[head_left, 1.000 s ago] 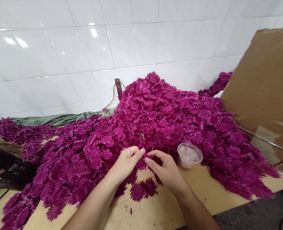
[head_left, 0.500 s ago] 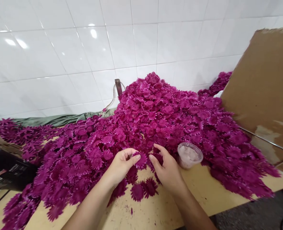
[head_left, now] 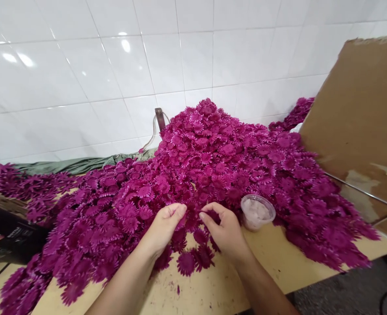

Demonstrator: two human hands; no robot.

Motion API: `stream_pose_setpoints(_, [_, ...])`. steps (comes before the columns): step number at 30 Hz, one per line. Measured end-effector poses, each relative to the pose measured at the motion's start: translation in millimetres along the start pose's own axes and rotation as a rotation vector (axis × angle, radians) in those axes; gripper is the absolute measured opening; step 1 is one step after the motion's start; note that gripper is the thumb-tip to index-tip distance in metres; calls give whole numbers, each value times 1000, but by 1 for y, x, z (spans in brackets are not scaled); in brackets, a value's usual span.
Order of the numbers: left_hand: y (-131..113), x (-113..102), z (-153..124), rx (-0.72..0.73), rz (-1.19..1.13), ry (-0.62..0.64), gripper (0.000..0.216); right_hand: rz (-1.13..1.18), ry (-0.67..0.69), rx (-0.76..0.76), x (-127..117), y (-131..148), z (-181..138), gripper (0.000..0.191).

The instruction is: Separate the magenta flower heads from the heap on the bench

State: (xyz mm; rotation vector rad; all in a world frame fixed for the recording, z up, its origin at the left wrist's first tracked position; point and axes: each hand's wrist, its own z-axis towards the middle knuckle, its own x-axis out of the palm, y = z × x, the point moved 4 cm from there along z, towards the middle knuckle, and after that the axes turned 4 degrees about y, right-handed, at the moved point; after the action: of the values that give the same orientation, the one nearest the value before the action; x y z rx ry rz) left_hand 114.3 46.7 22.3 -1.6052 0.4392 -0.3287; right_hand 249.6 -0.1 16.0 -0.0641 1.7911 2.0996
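a magenta flower (head_left: 200, 236) newly lies just below both grips, seemingly released and done with, but whether the pinched left hand (head_left: 166, 224) or the curled right hand (head_left: 225, 228) holds another, i cannot tell.

hands (head_left: 165, 225): two | magenta flowers (head_left: 206, 159): too many to count | clear plastic tub (head_left: 257, 211): one | black printed box (head_left: 12, 240): one | green cloth (head_left: 73, 165): one

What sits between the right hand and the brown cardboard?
In the head view, a clear tub and part of the purple flower heap lie between the right hand and the cardboard.
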Motion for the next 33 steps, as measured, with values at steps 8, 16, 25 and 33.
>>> stream_pose_setpoints(8, [-13, -8, 4, 124, 379, -121, 26, -33, -108, -97, -3, 3, -6, 14])
stream_pose_setpoints(16, [-11, 15, 4, 87, 242, 76, 26, -252, -89, -245, 2, 14, -12, 23])
stream_pose_setpoints(25, [-1, 5, 11, 68, 223, -33, 30, -121, -49, -184, -6, 18, -15, 26])
stream_pose_setpoints(33, [1, 11, 11, 26, 189, 52, 48, 72, 73, -28, 6, 7, 0, 12])
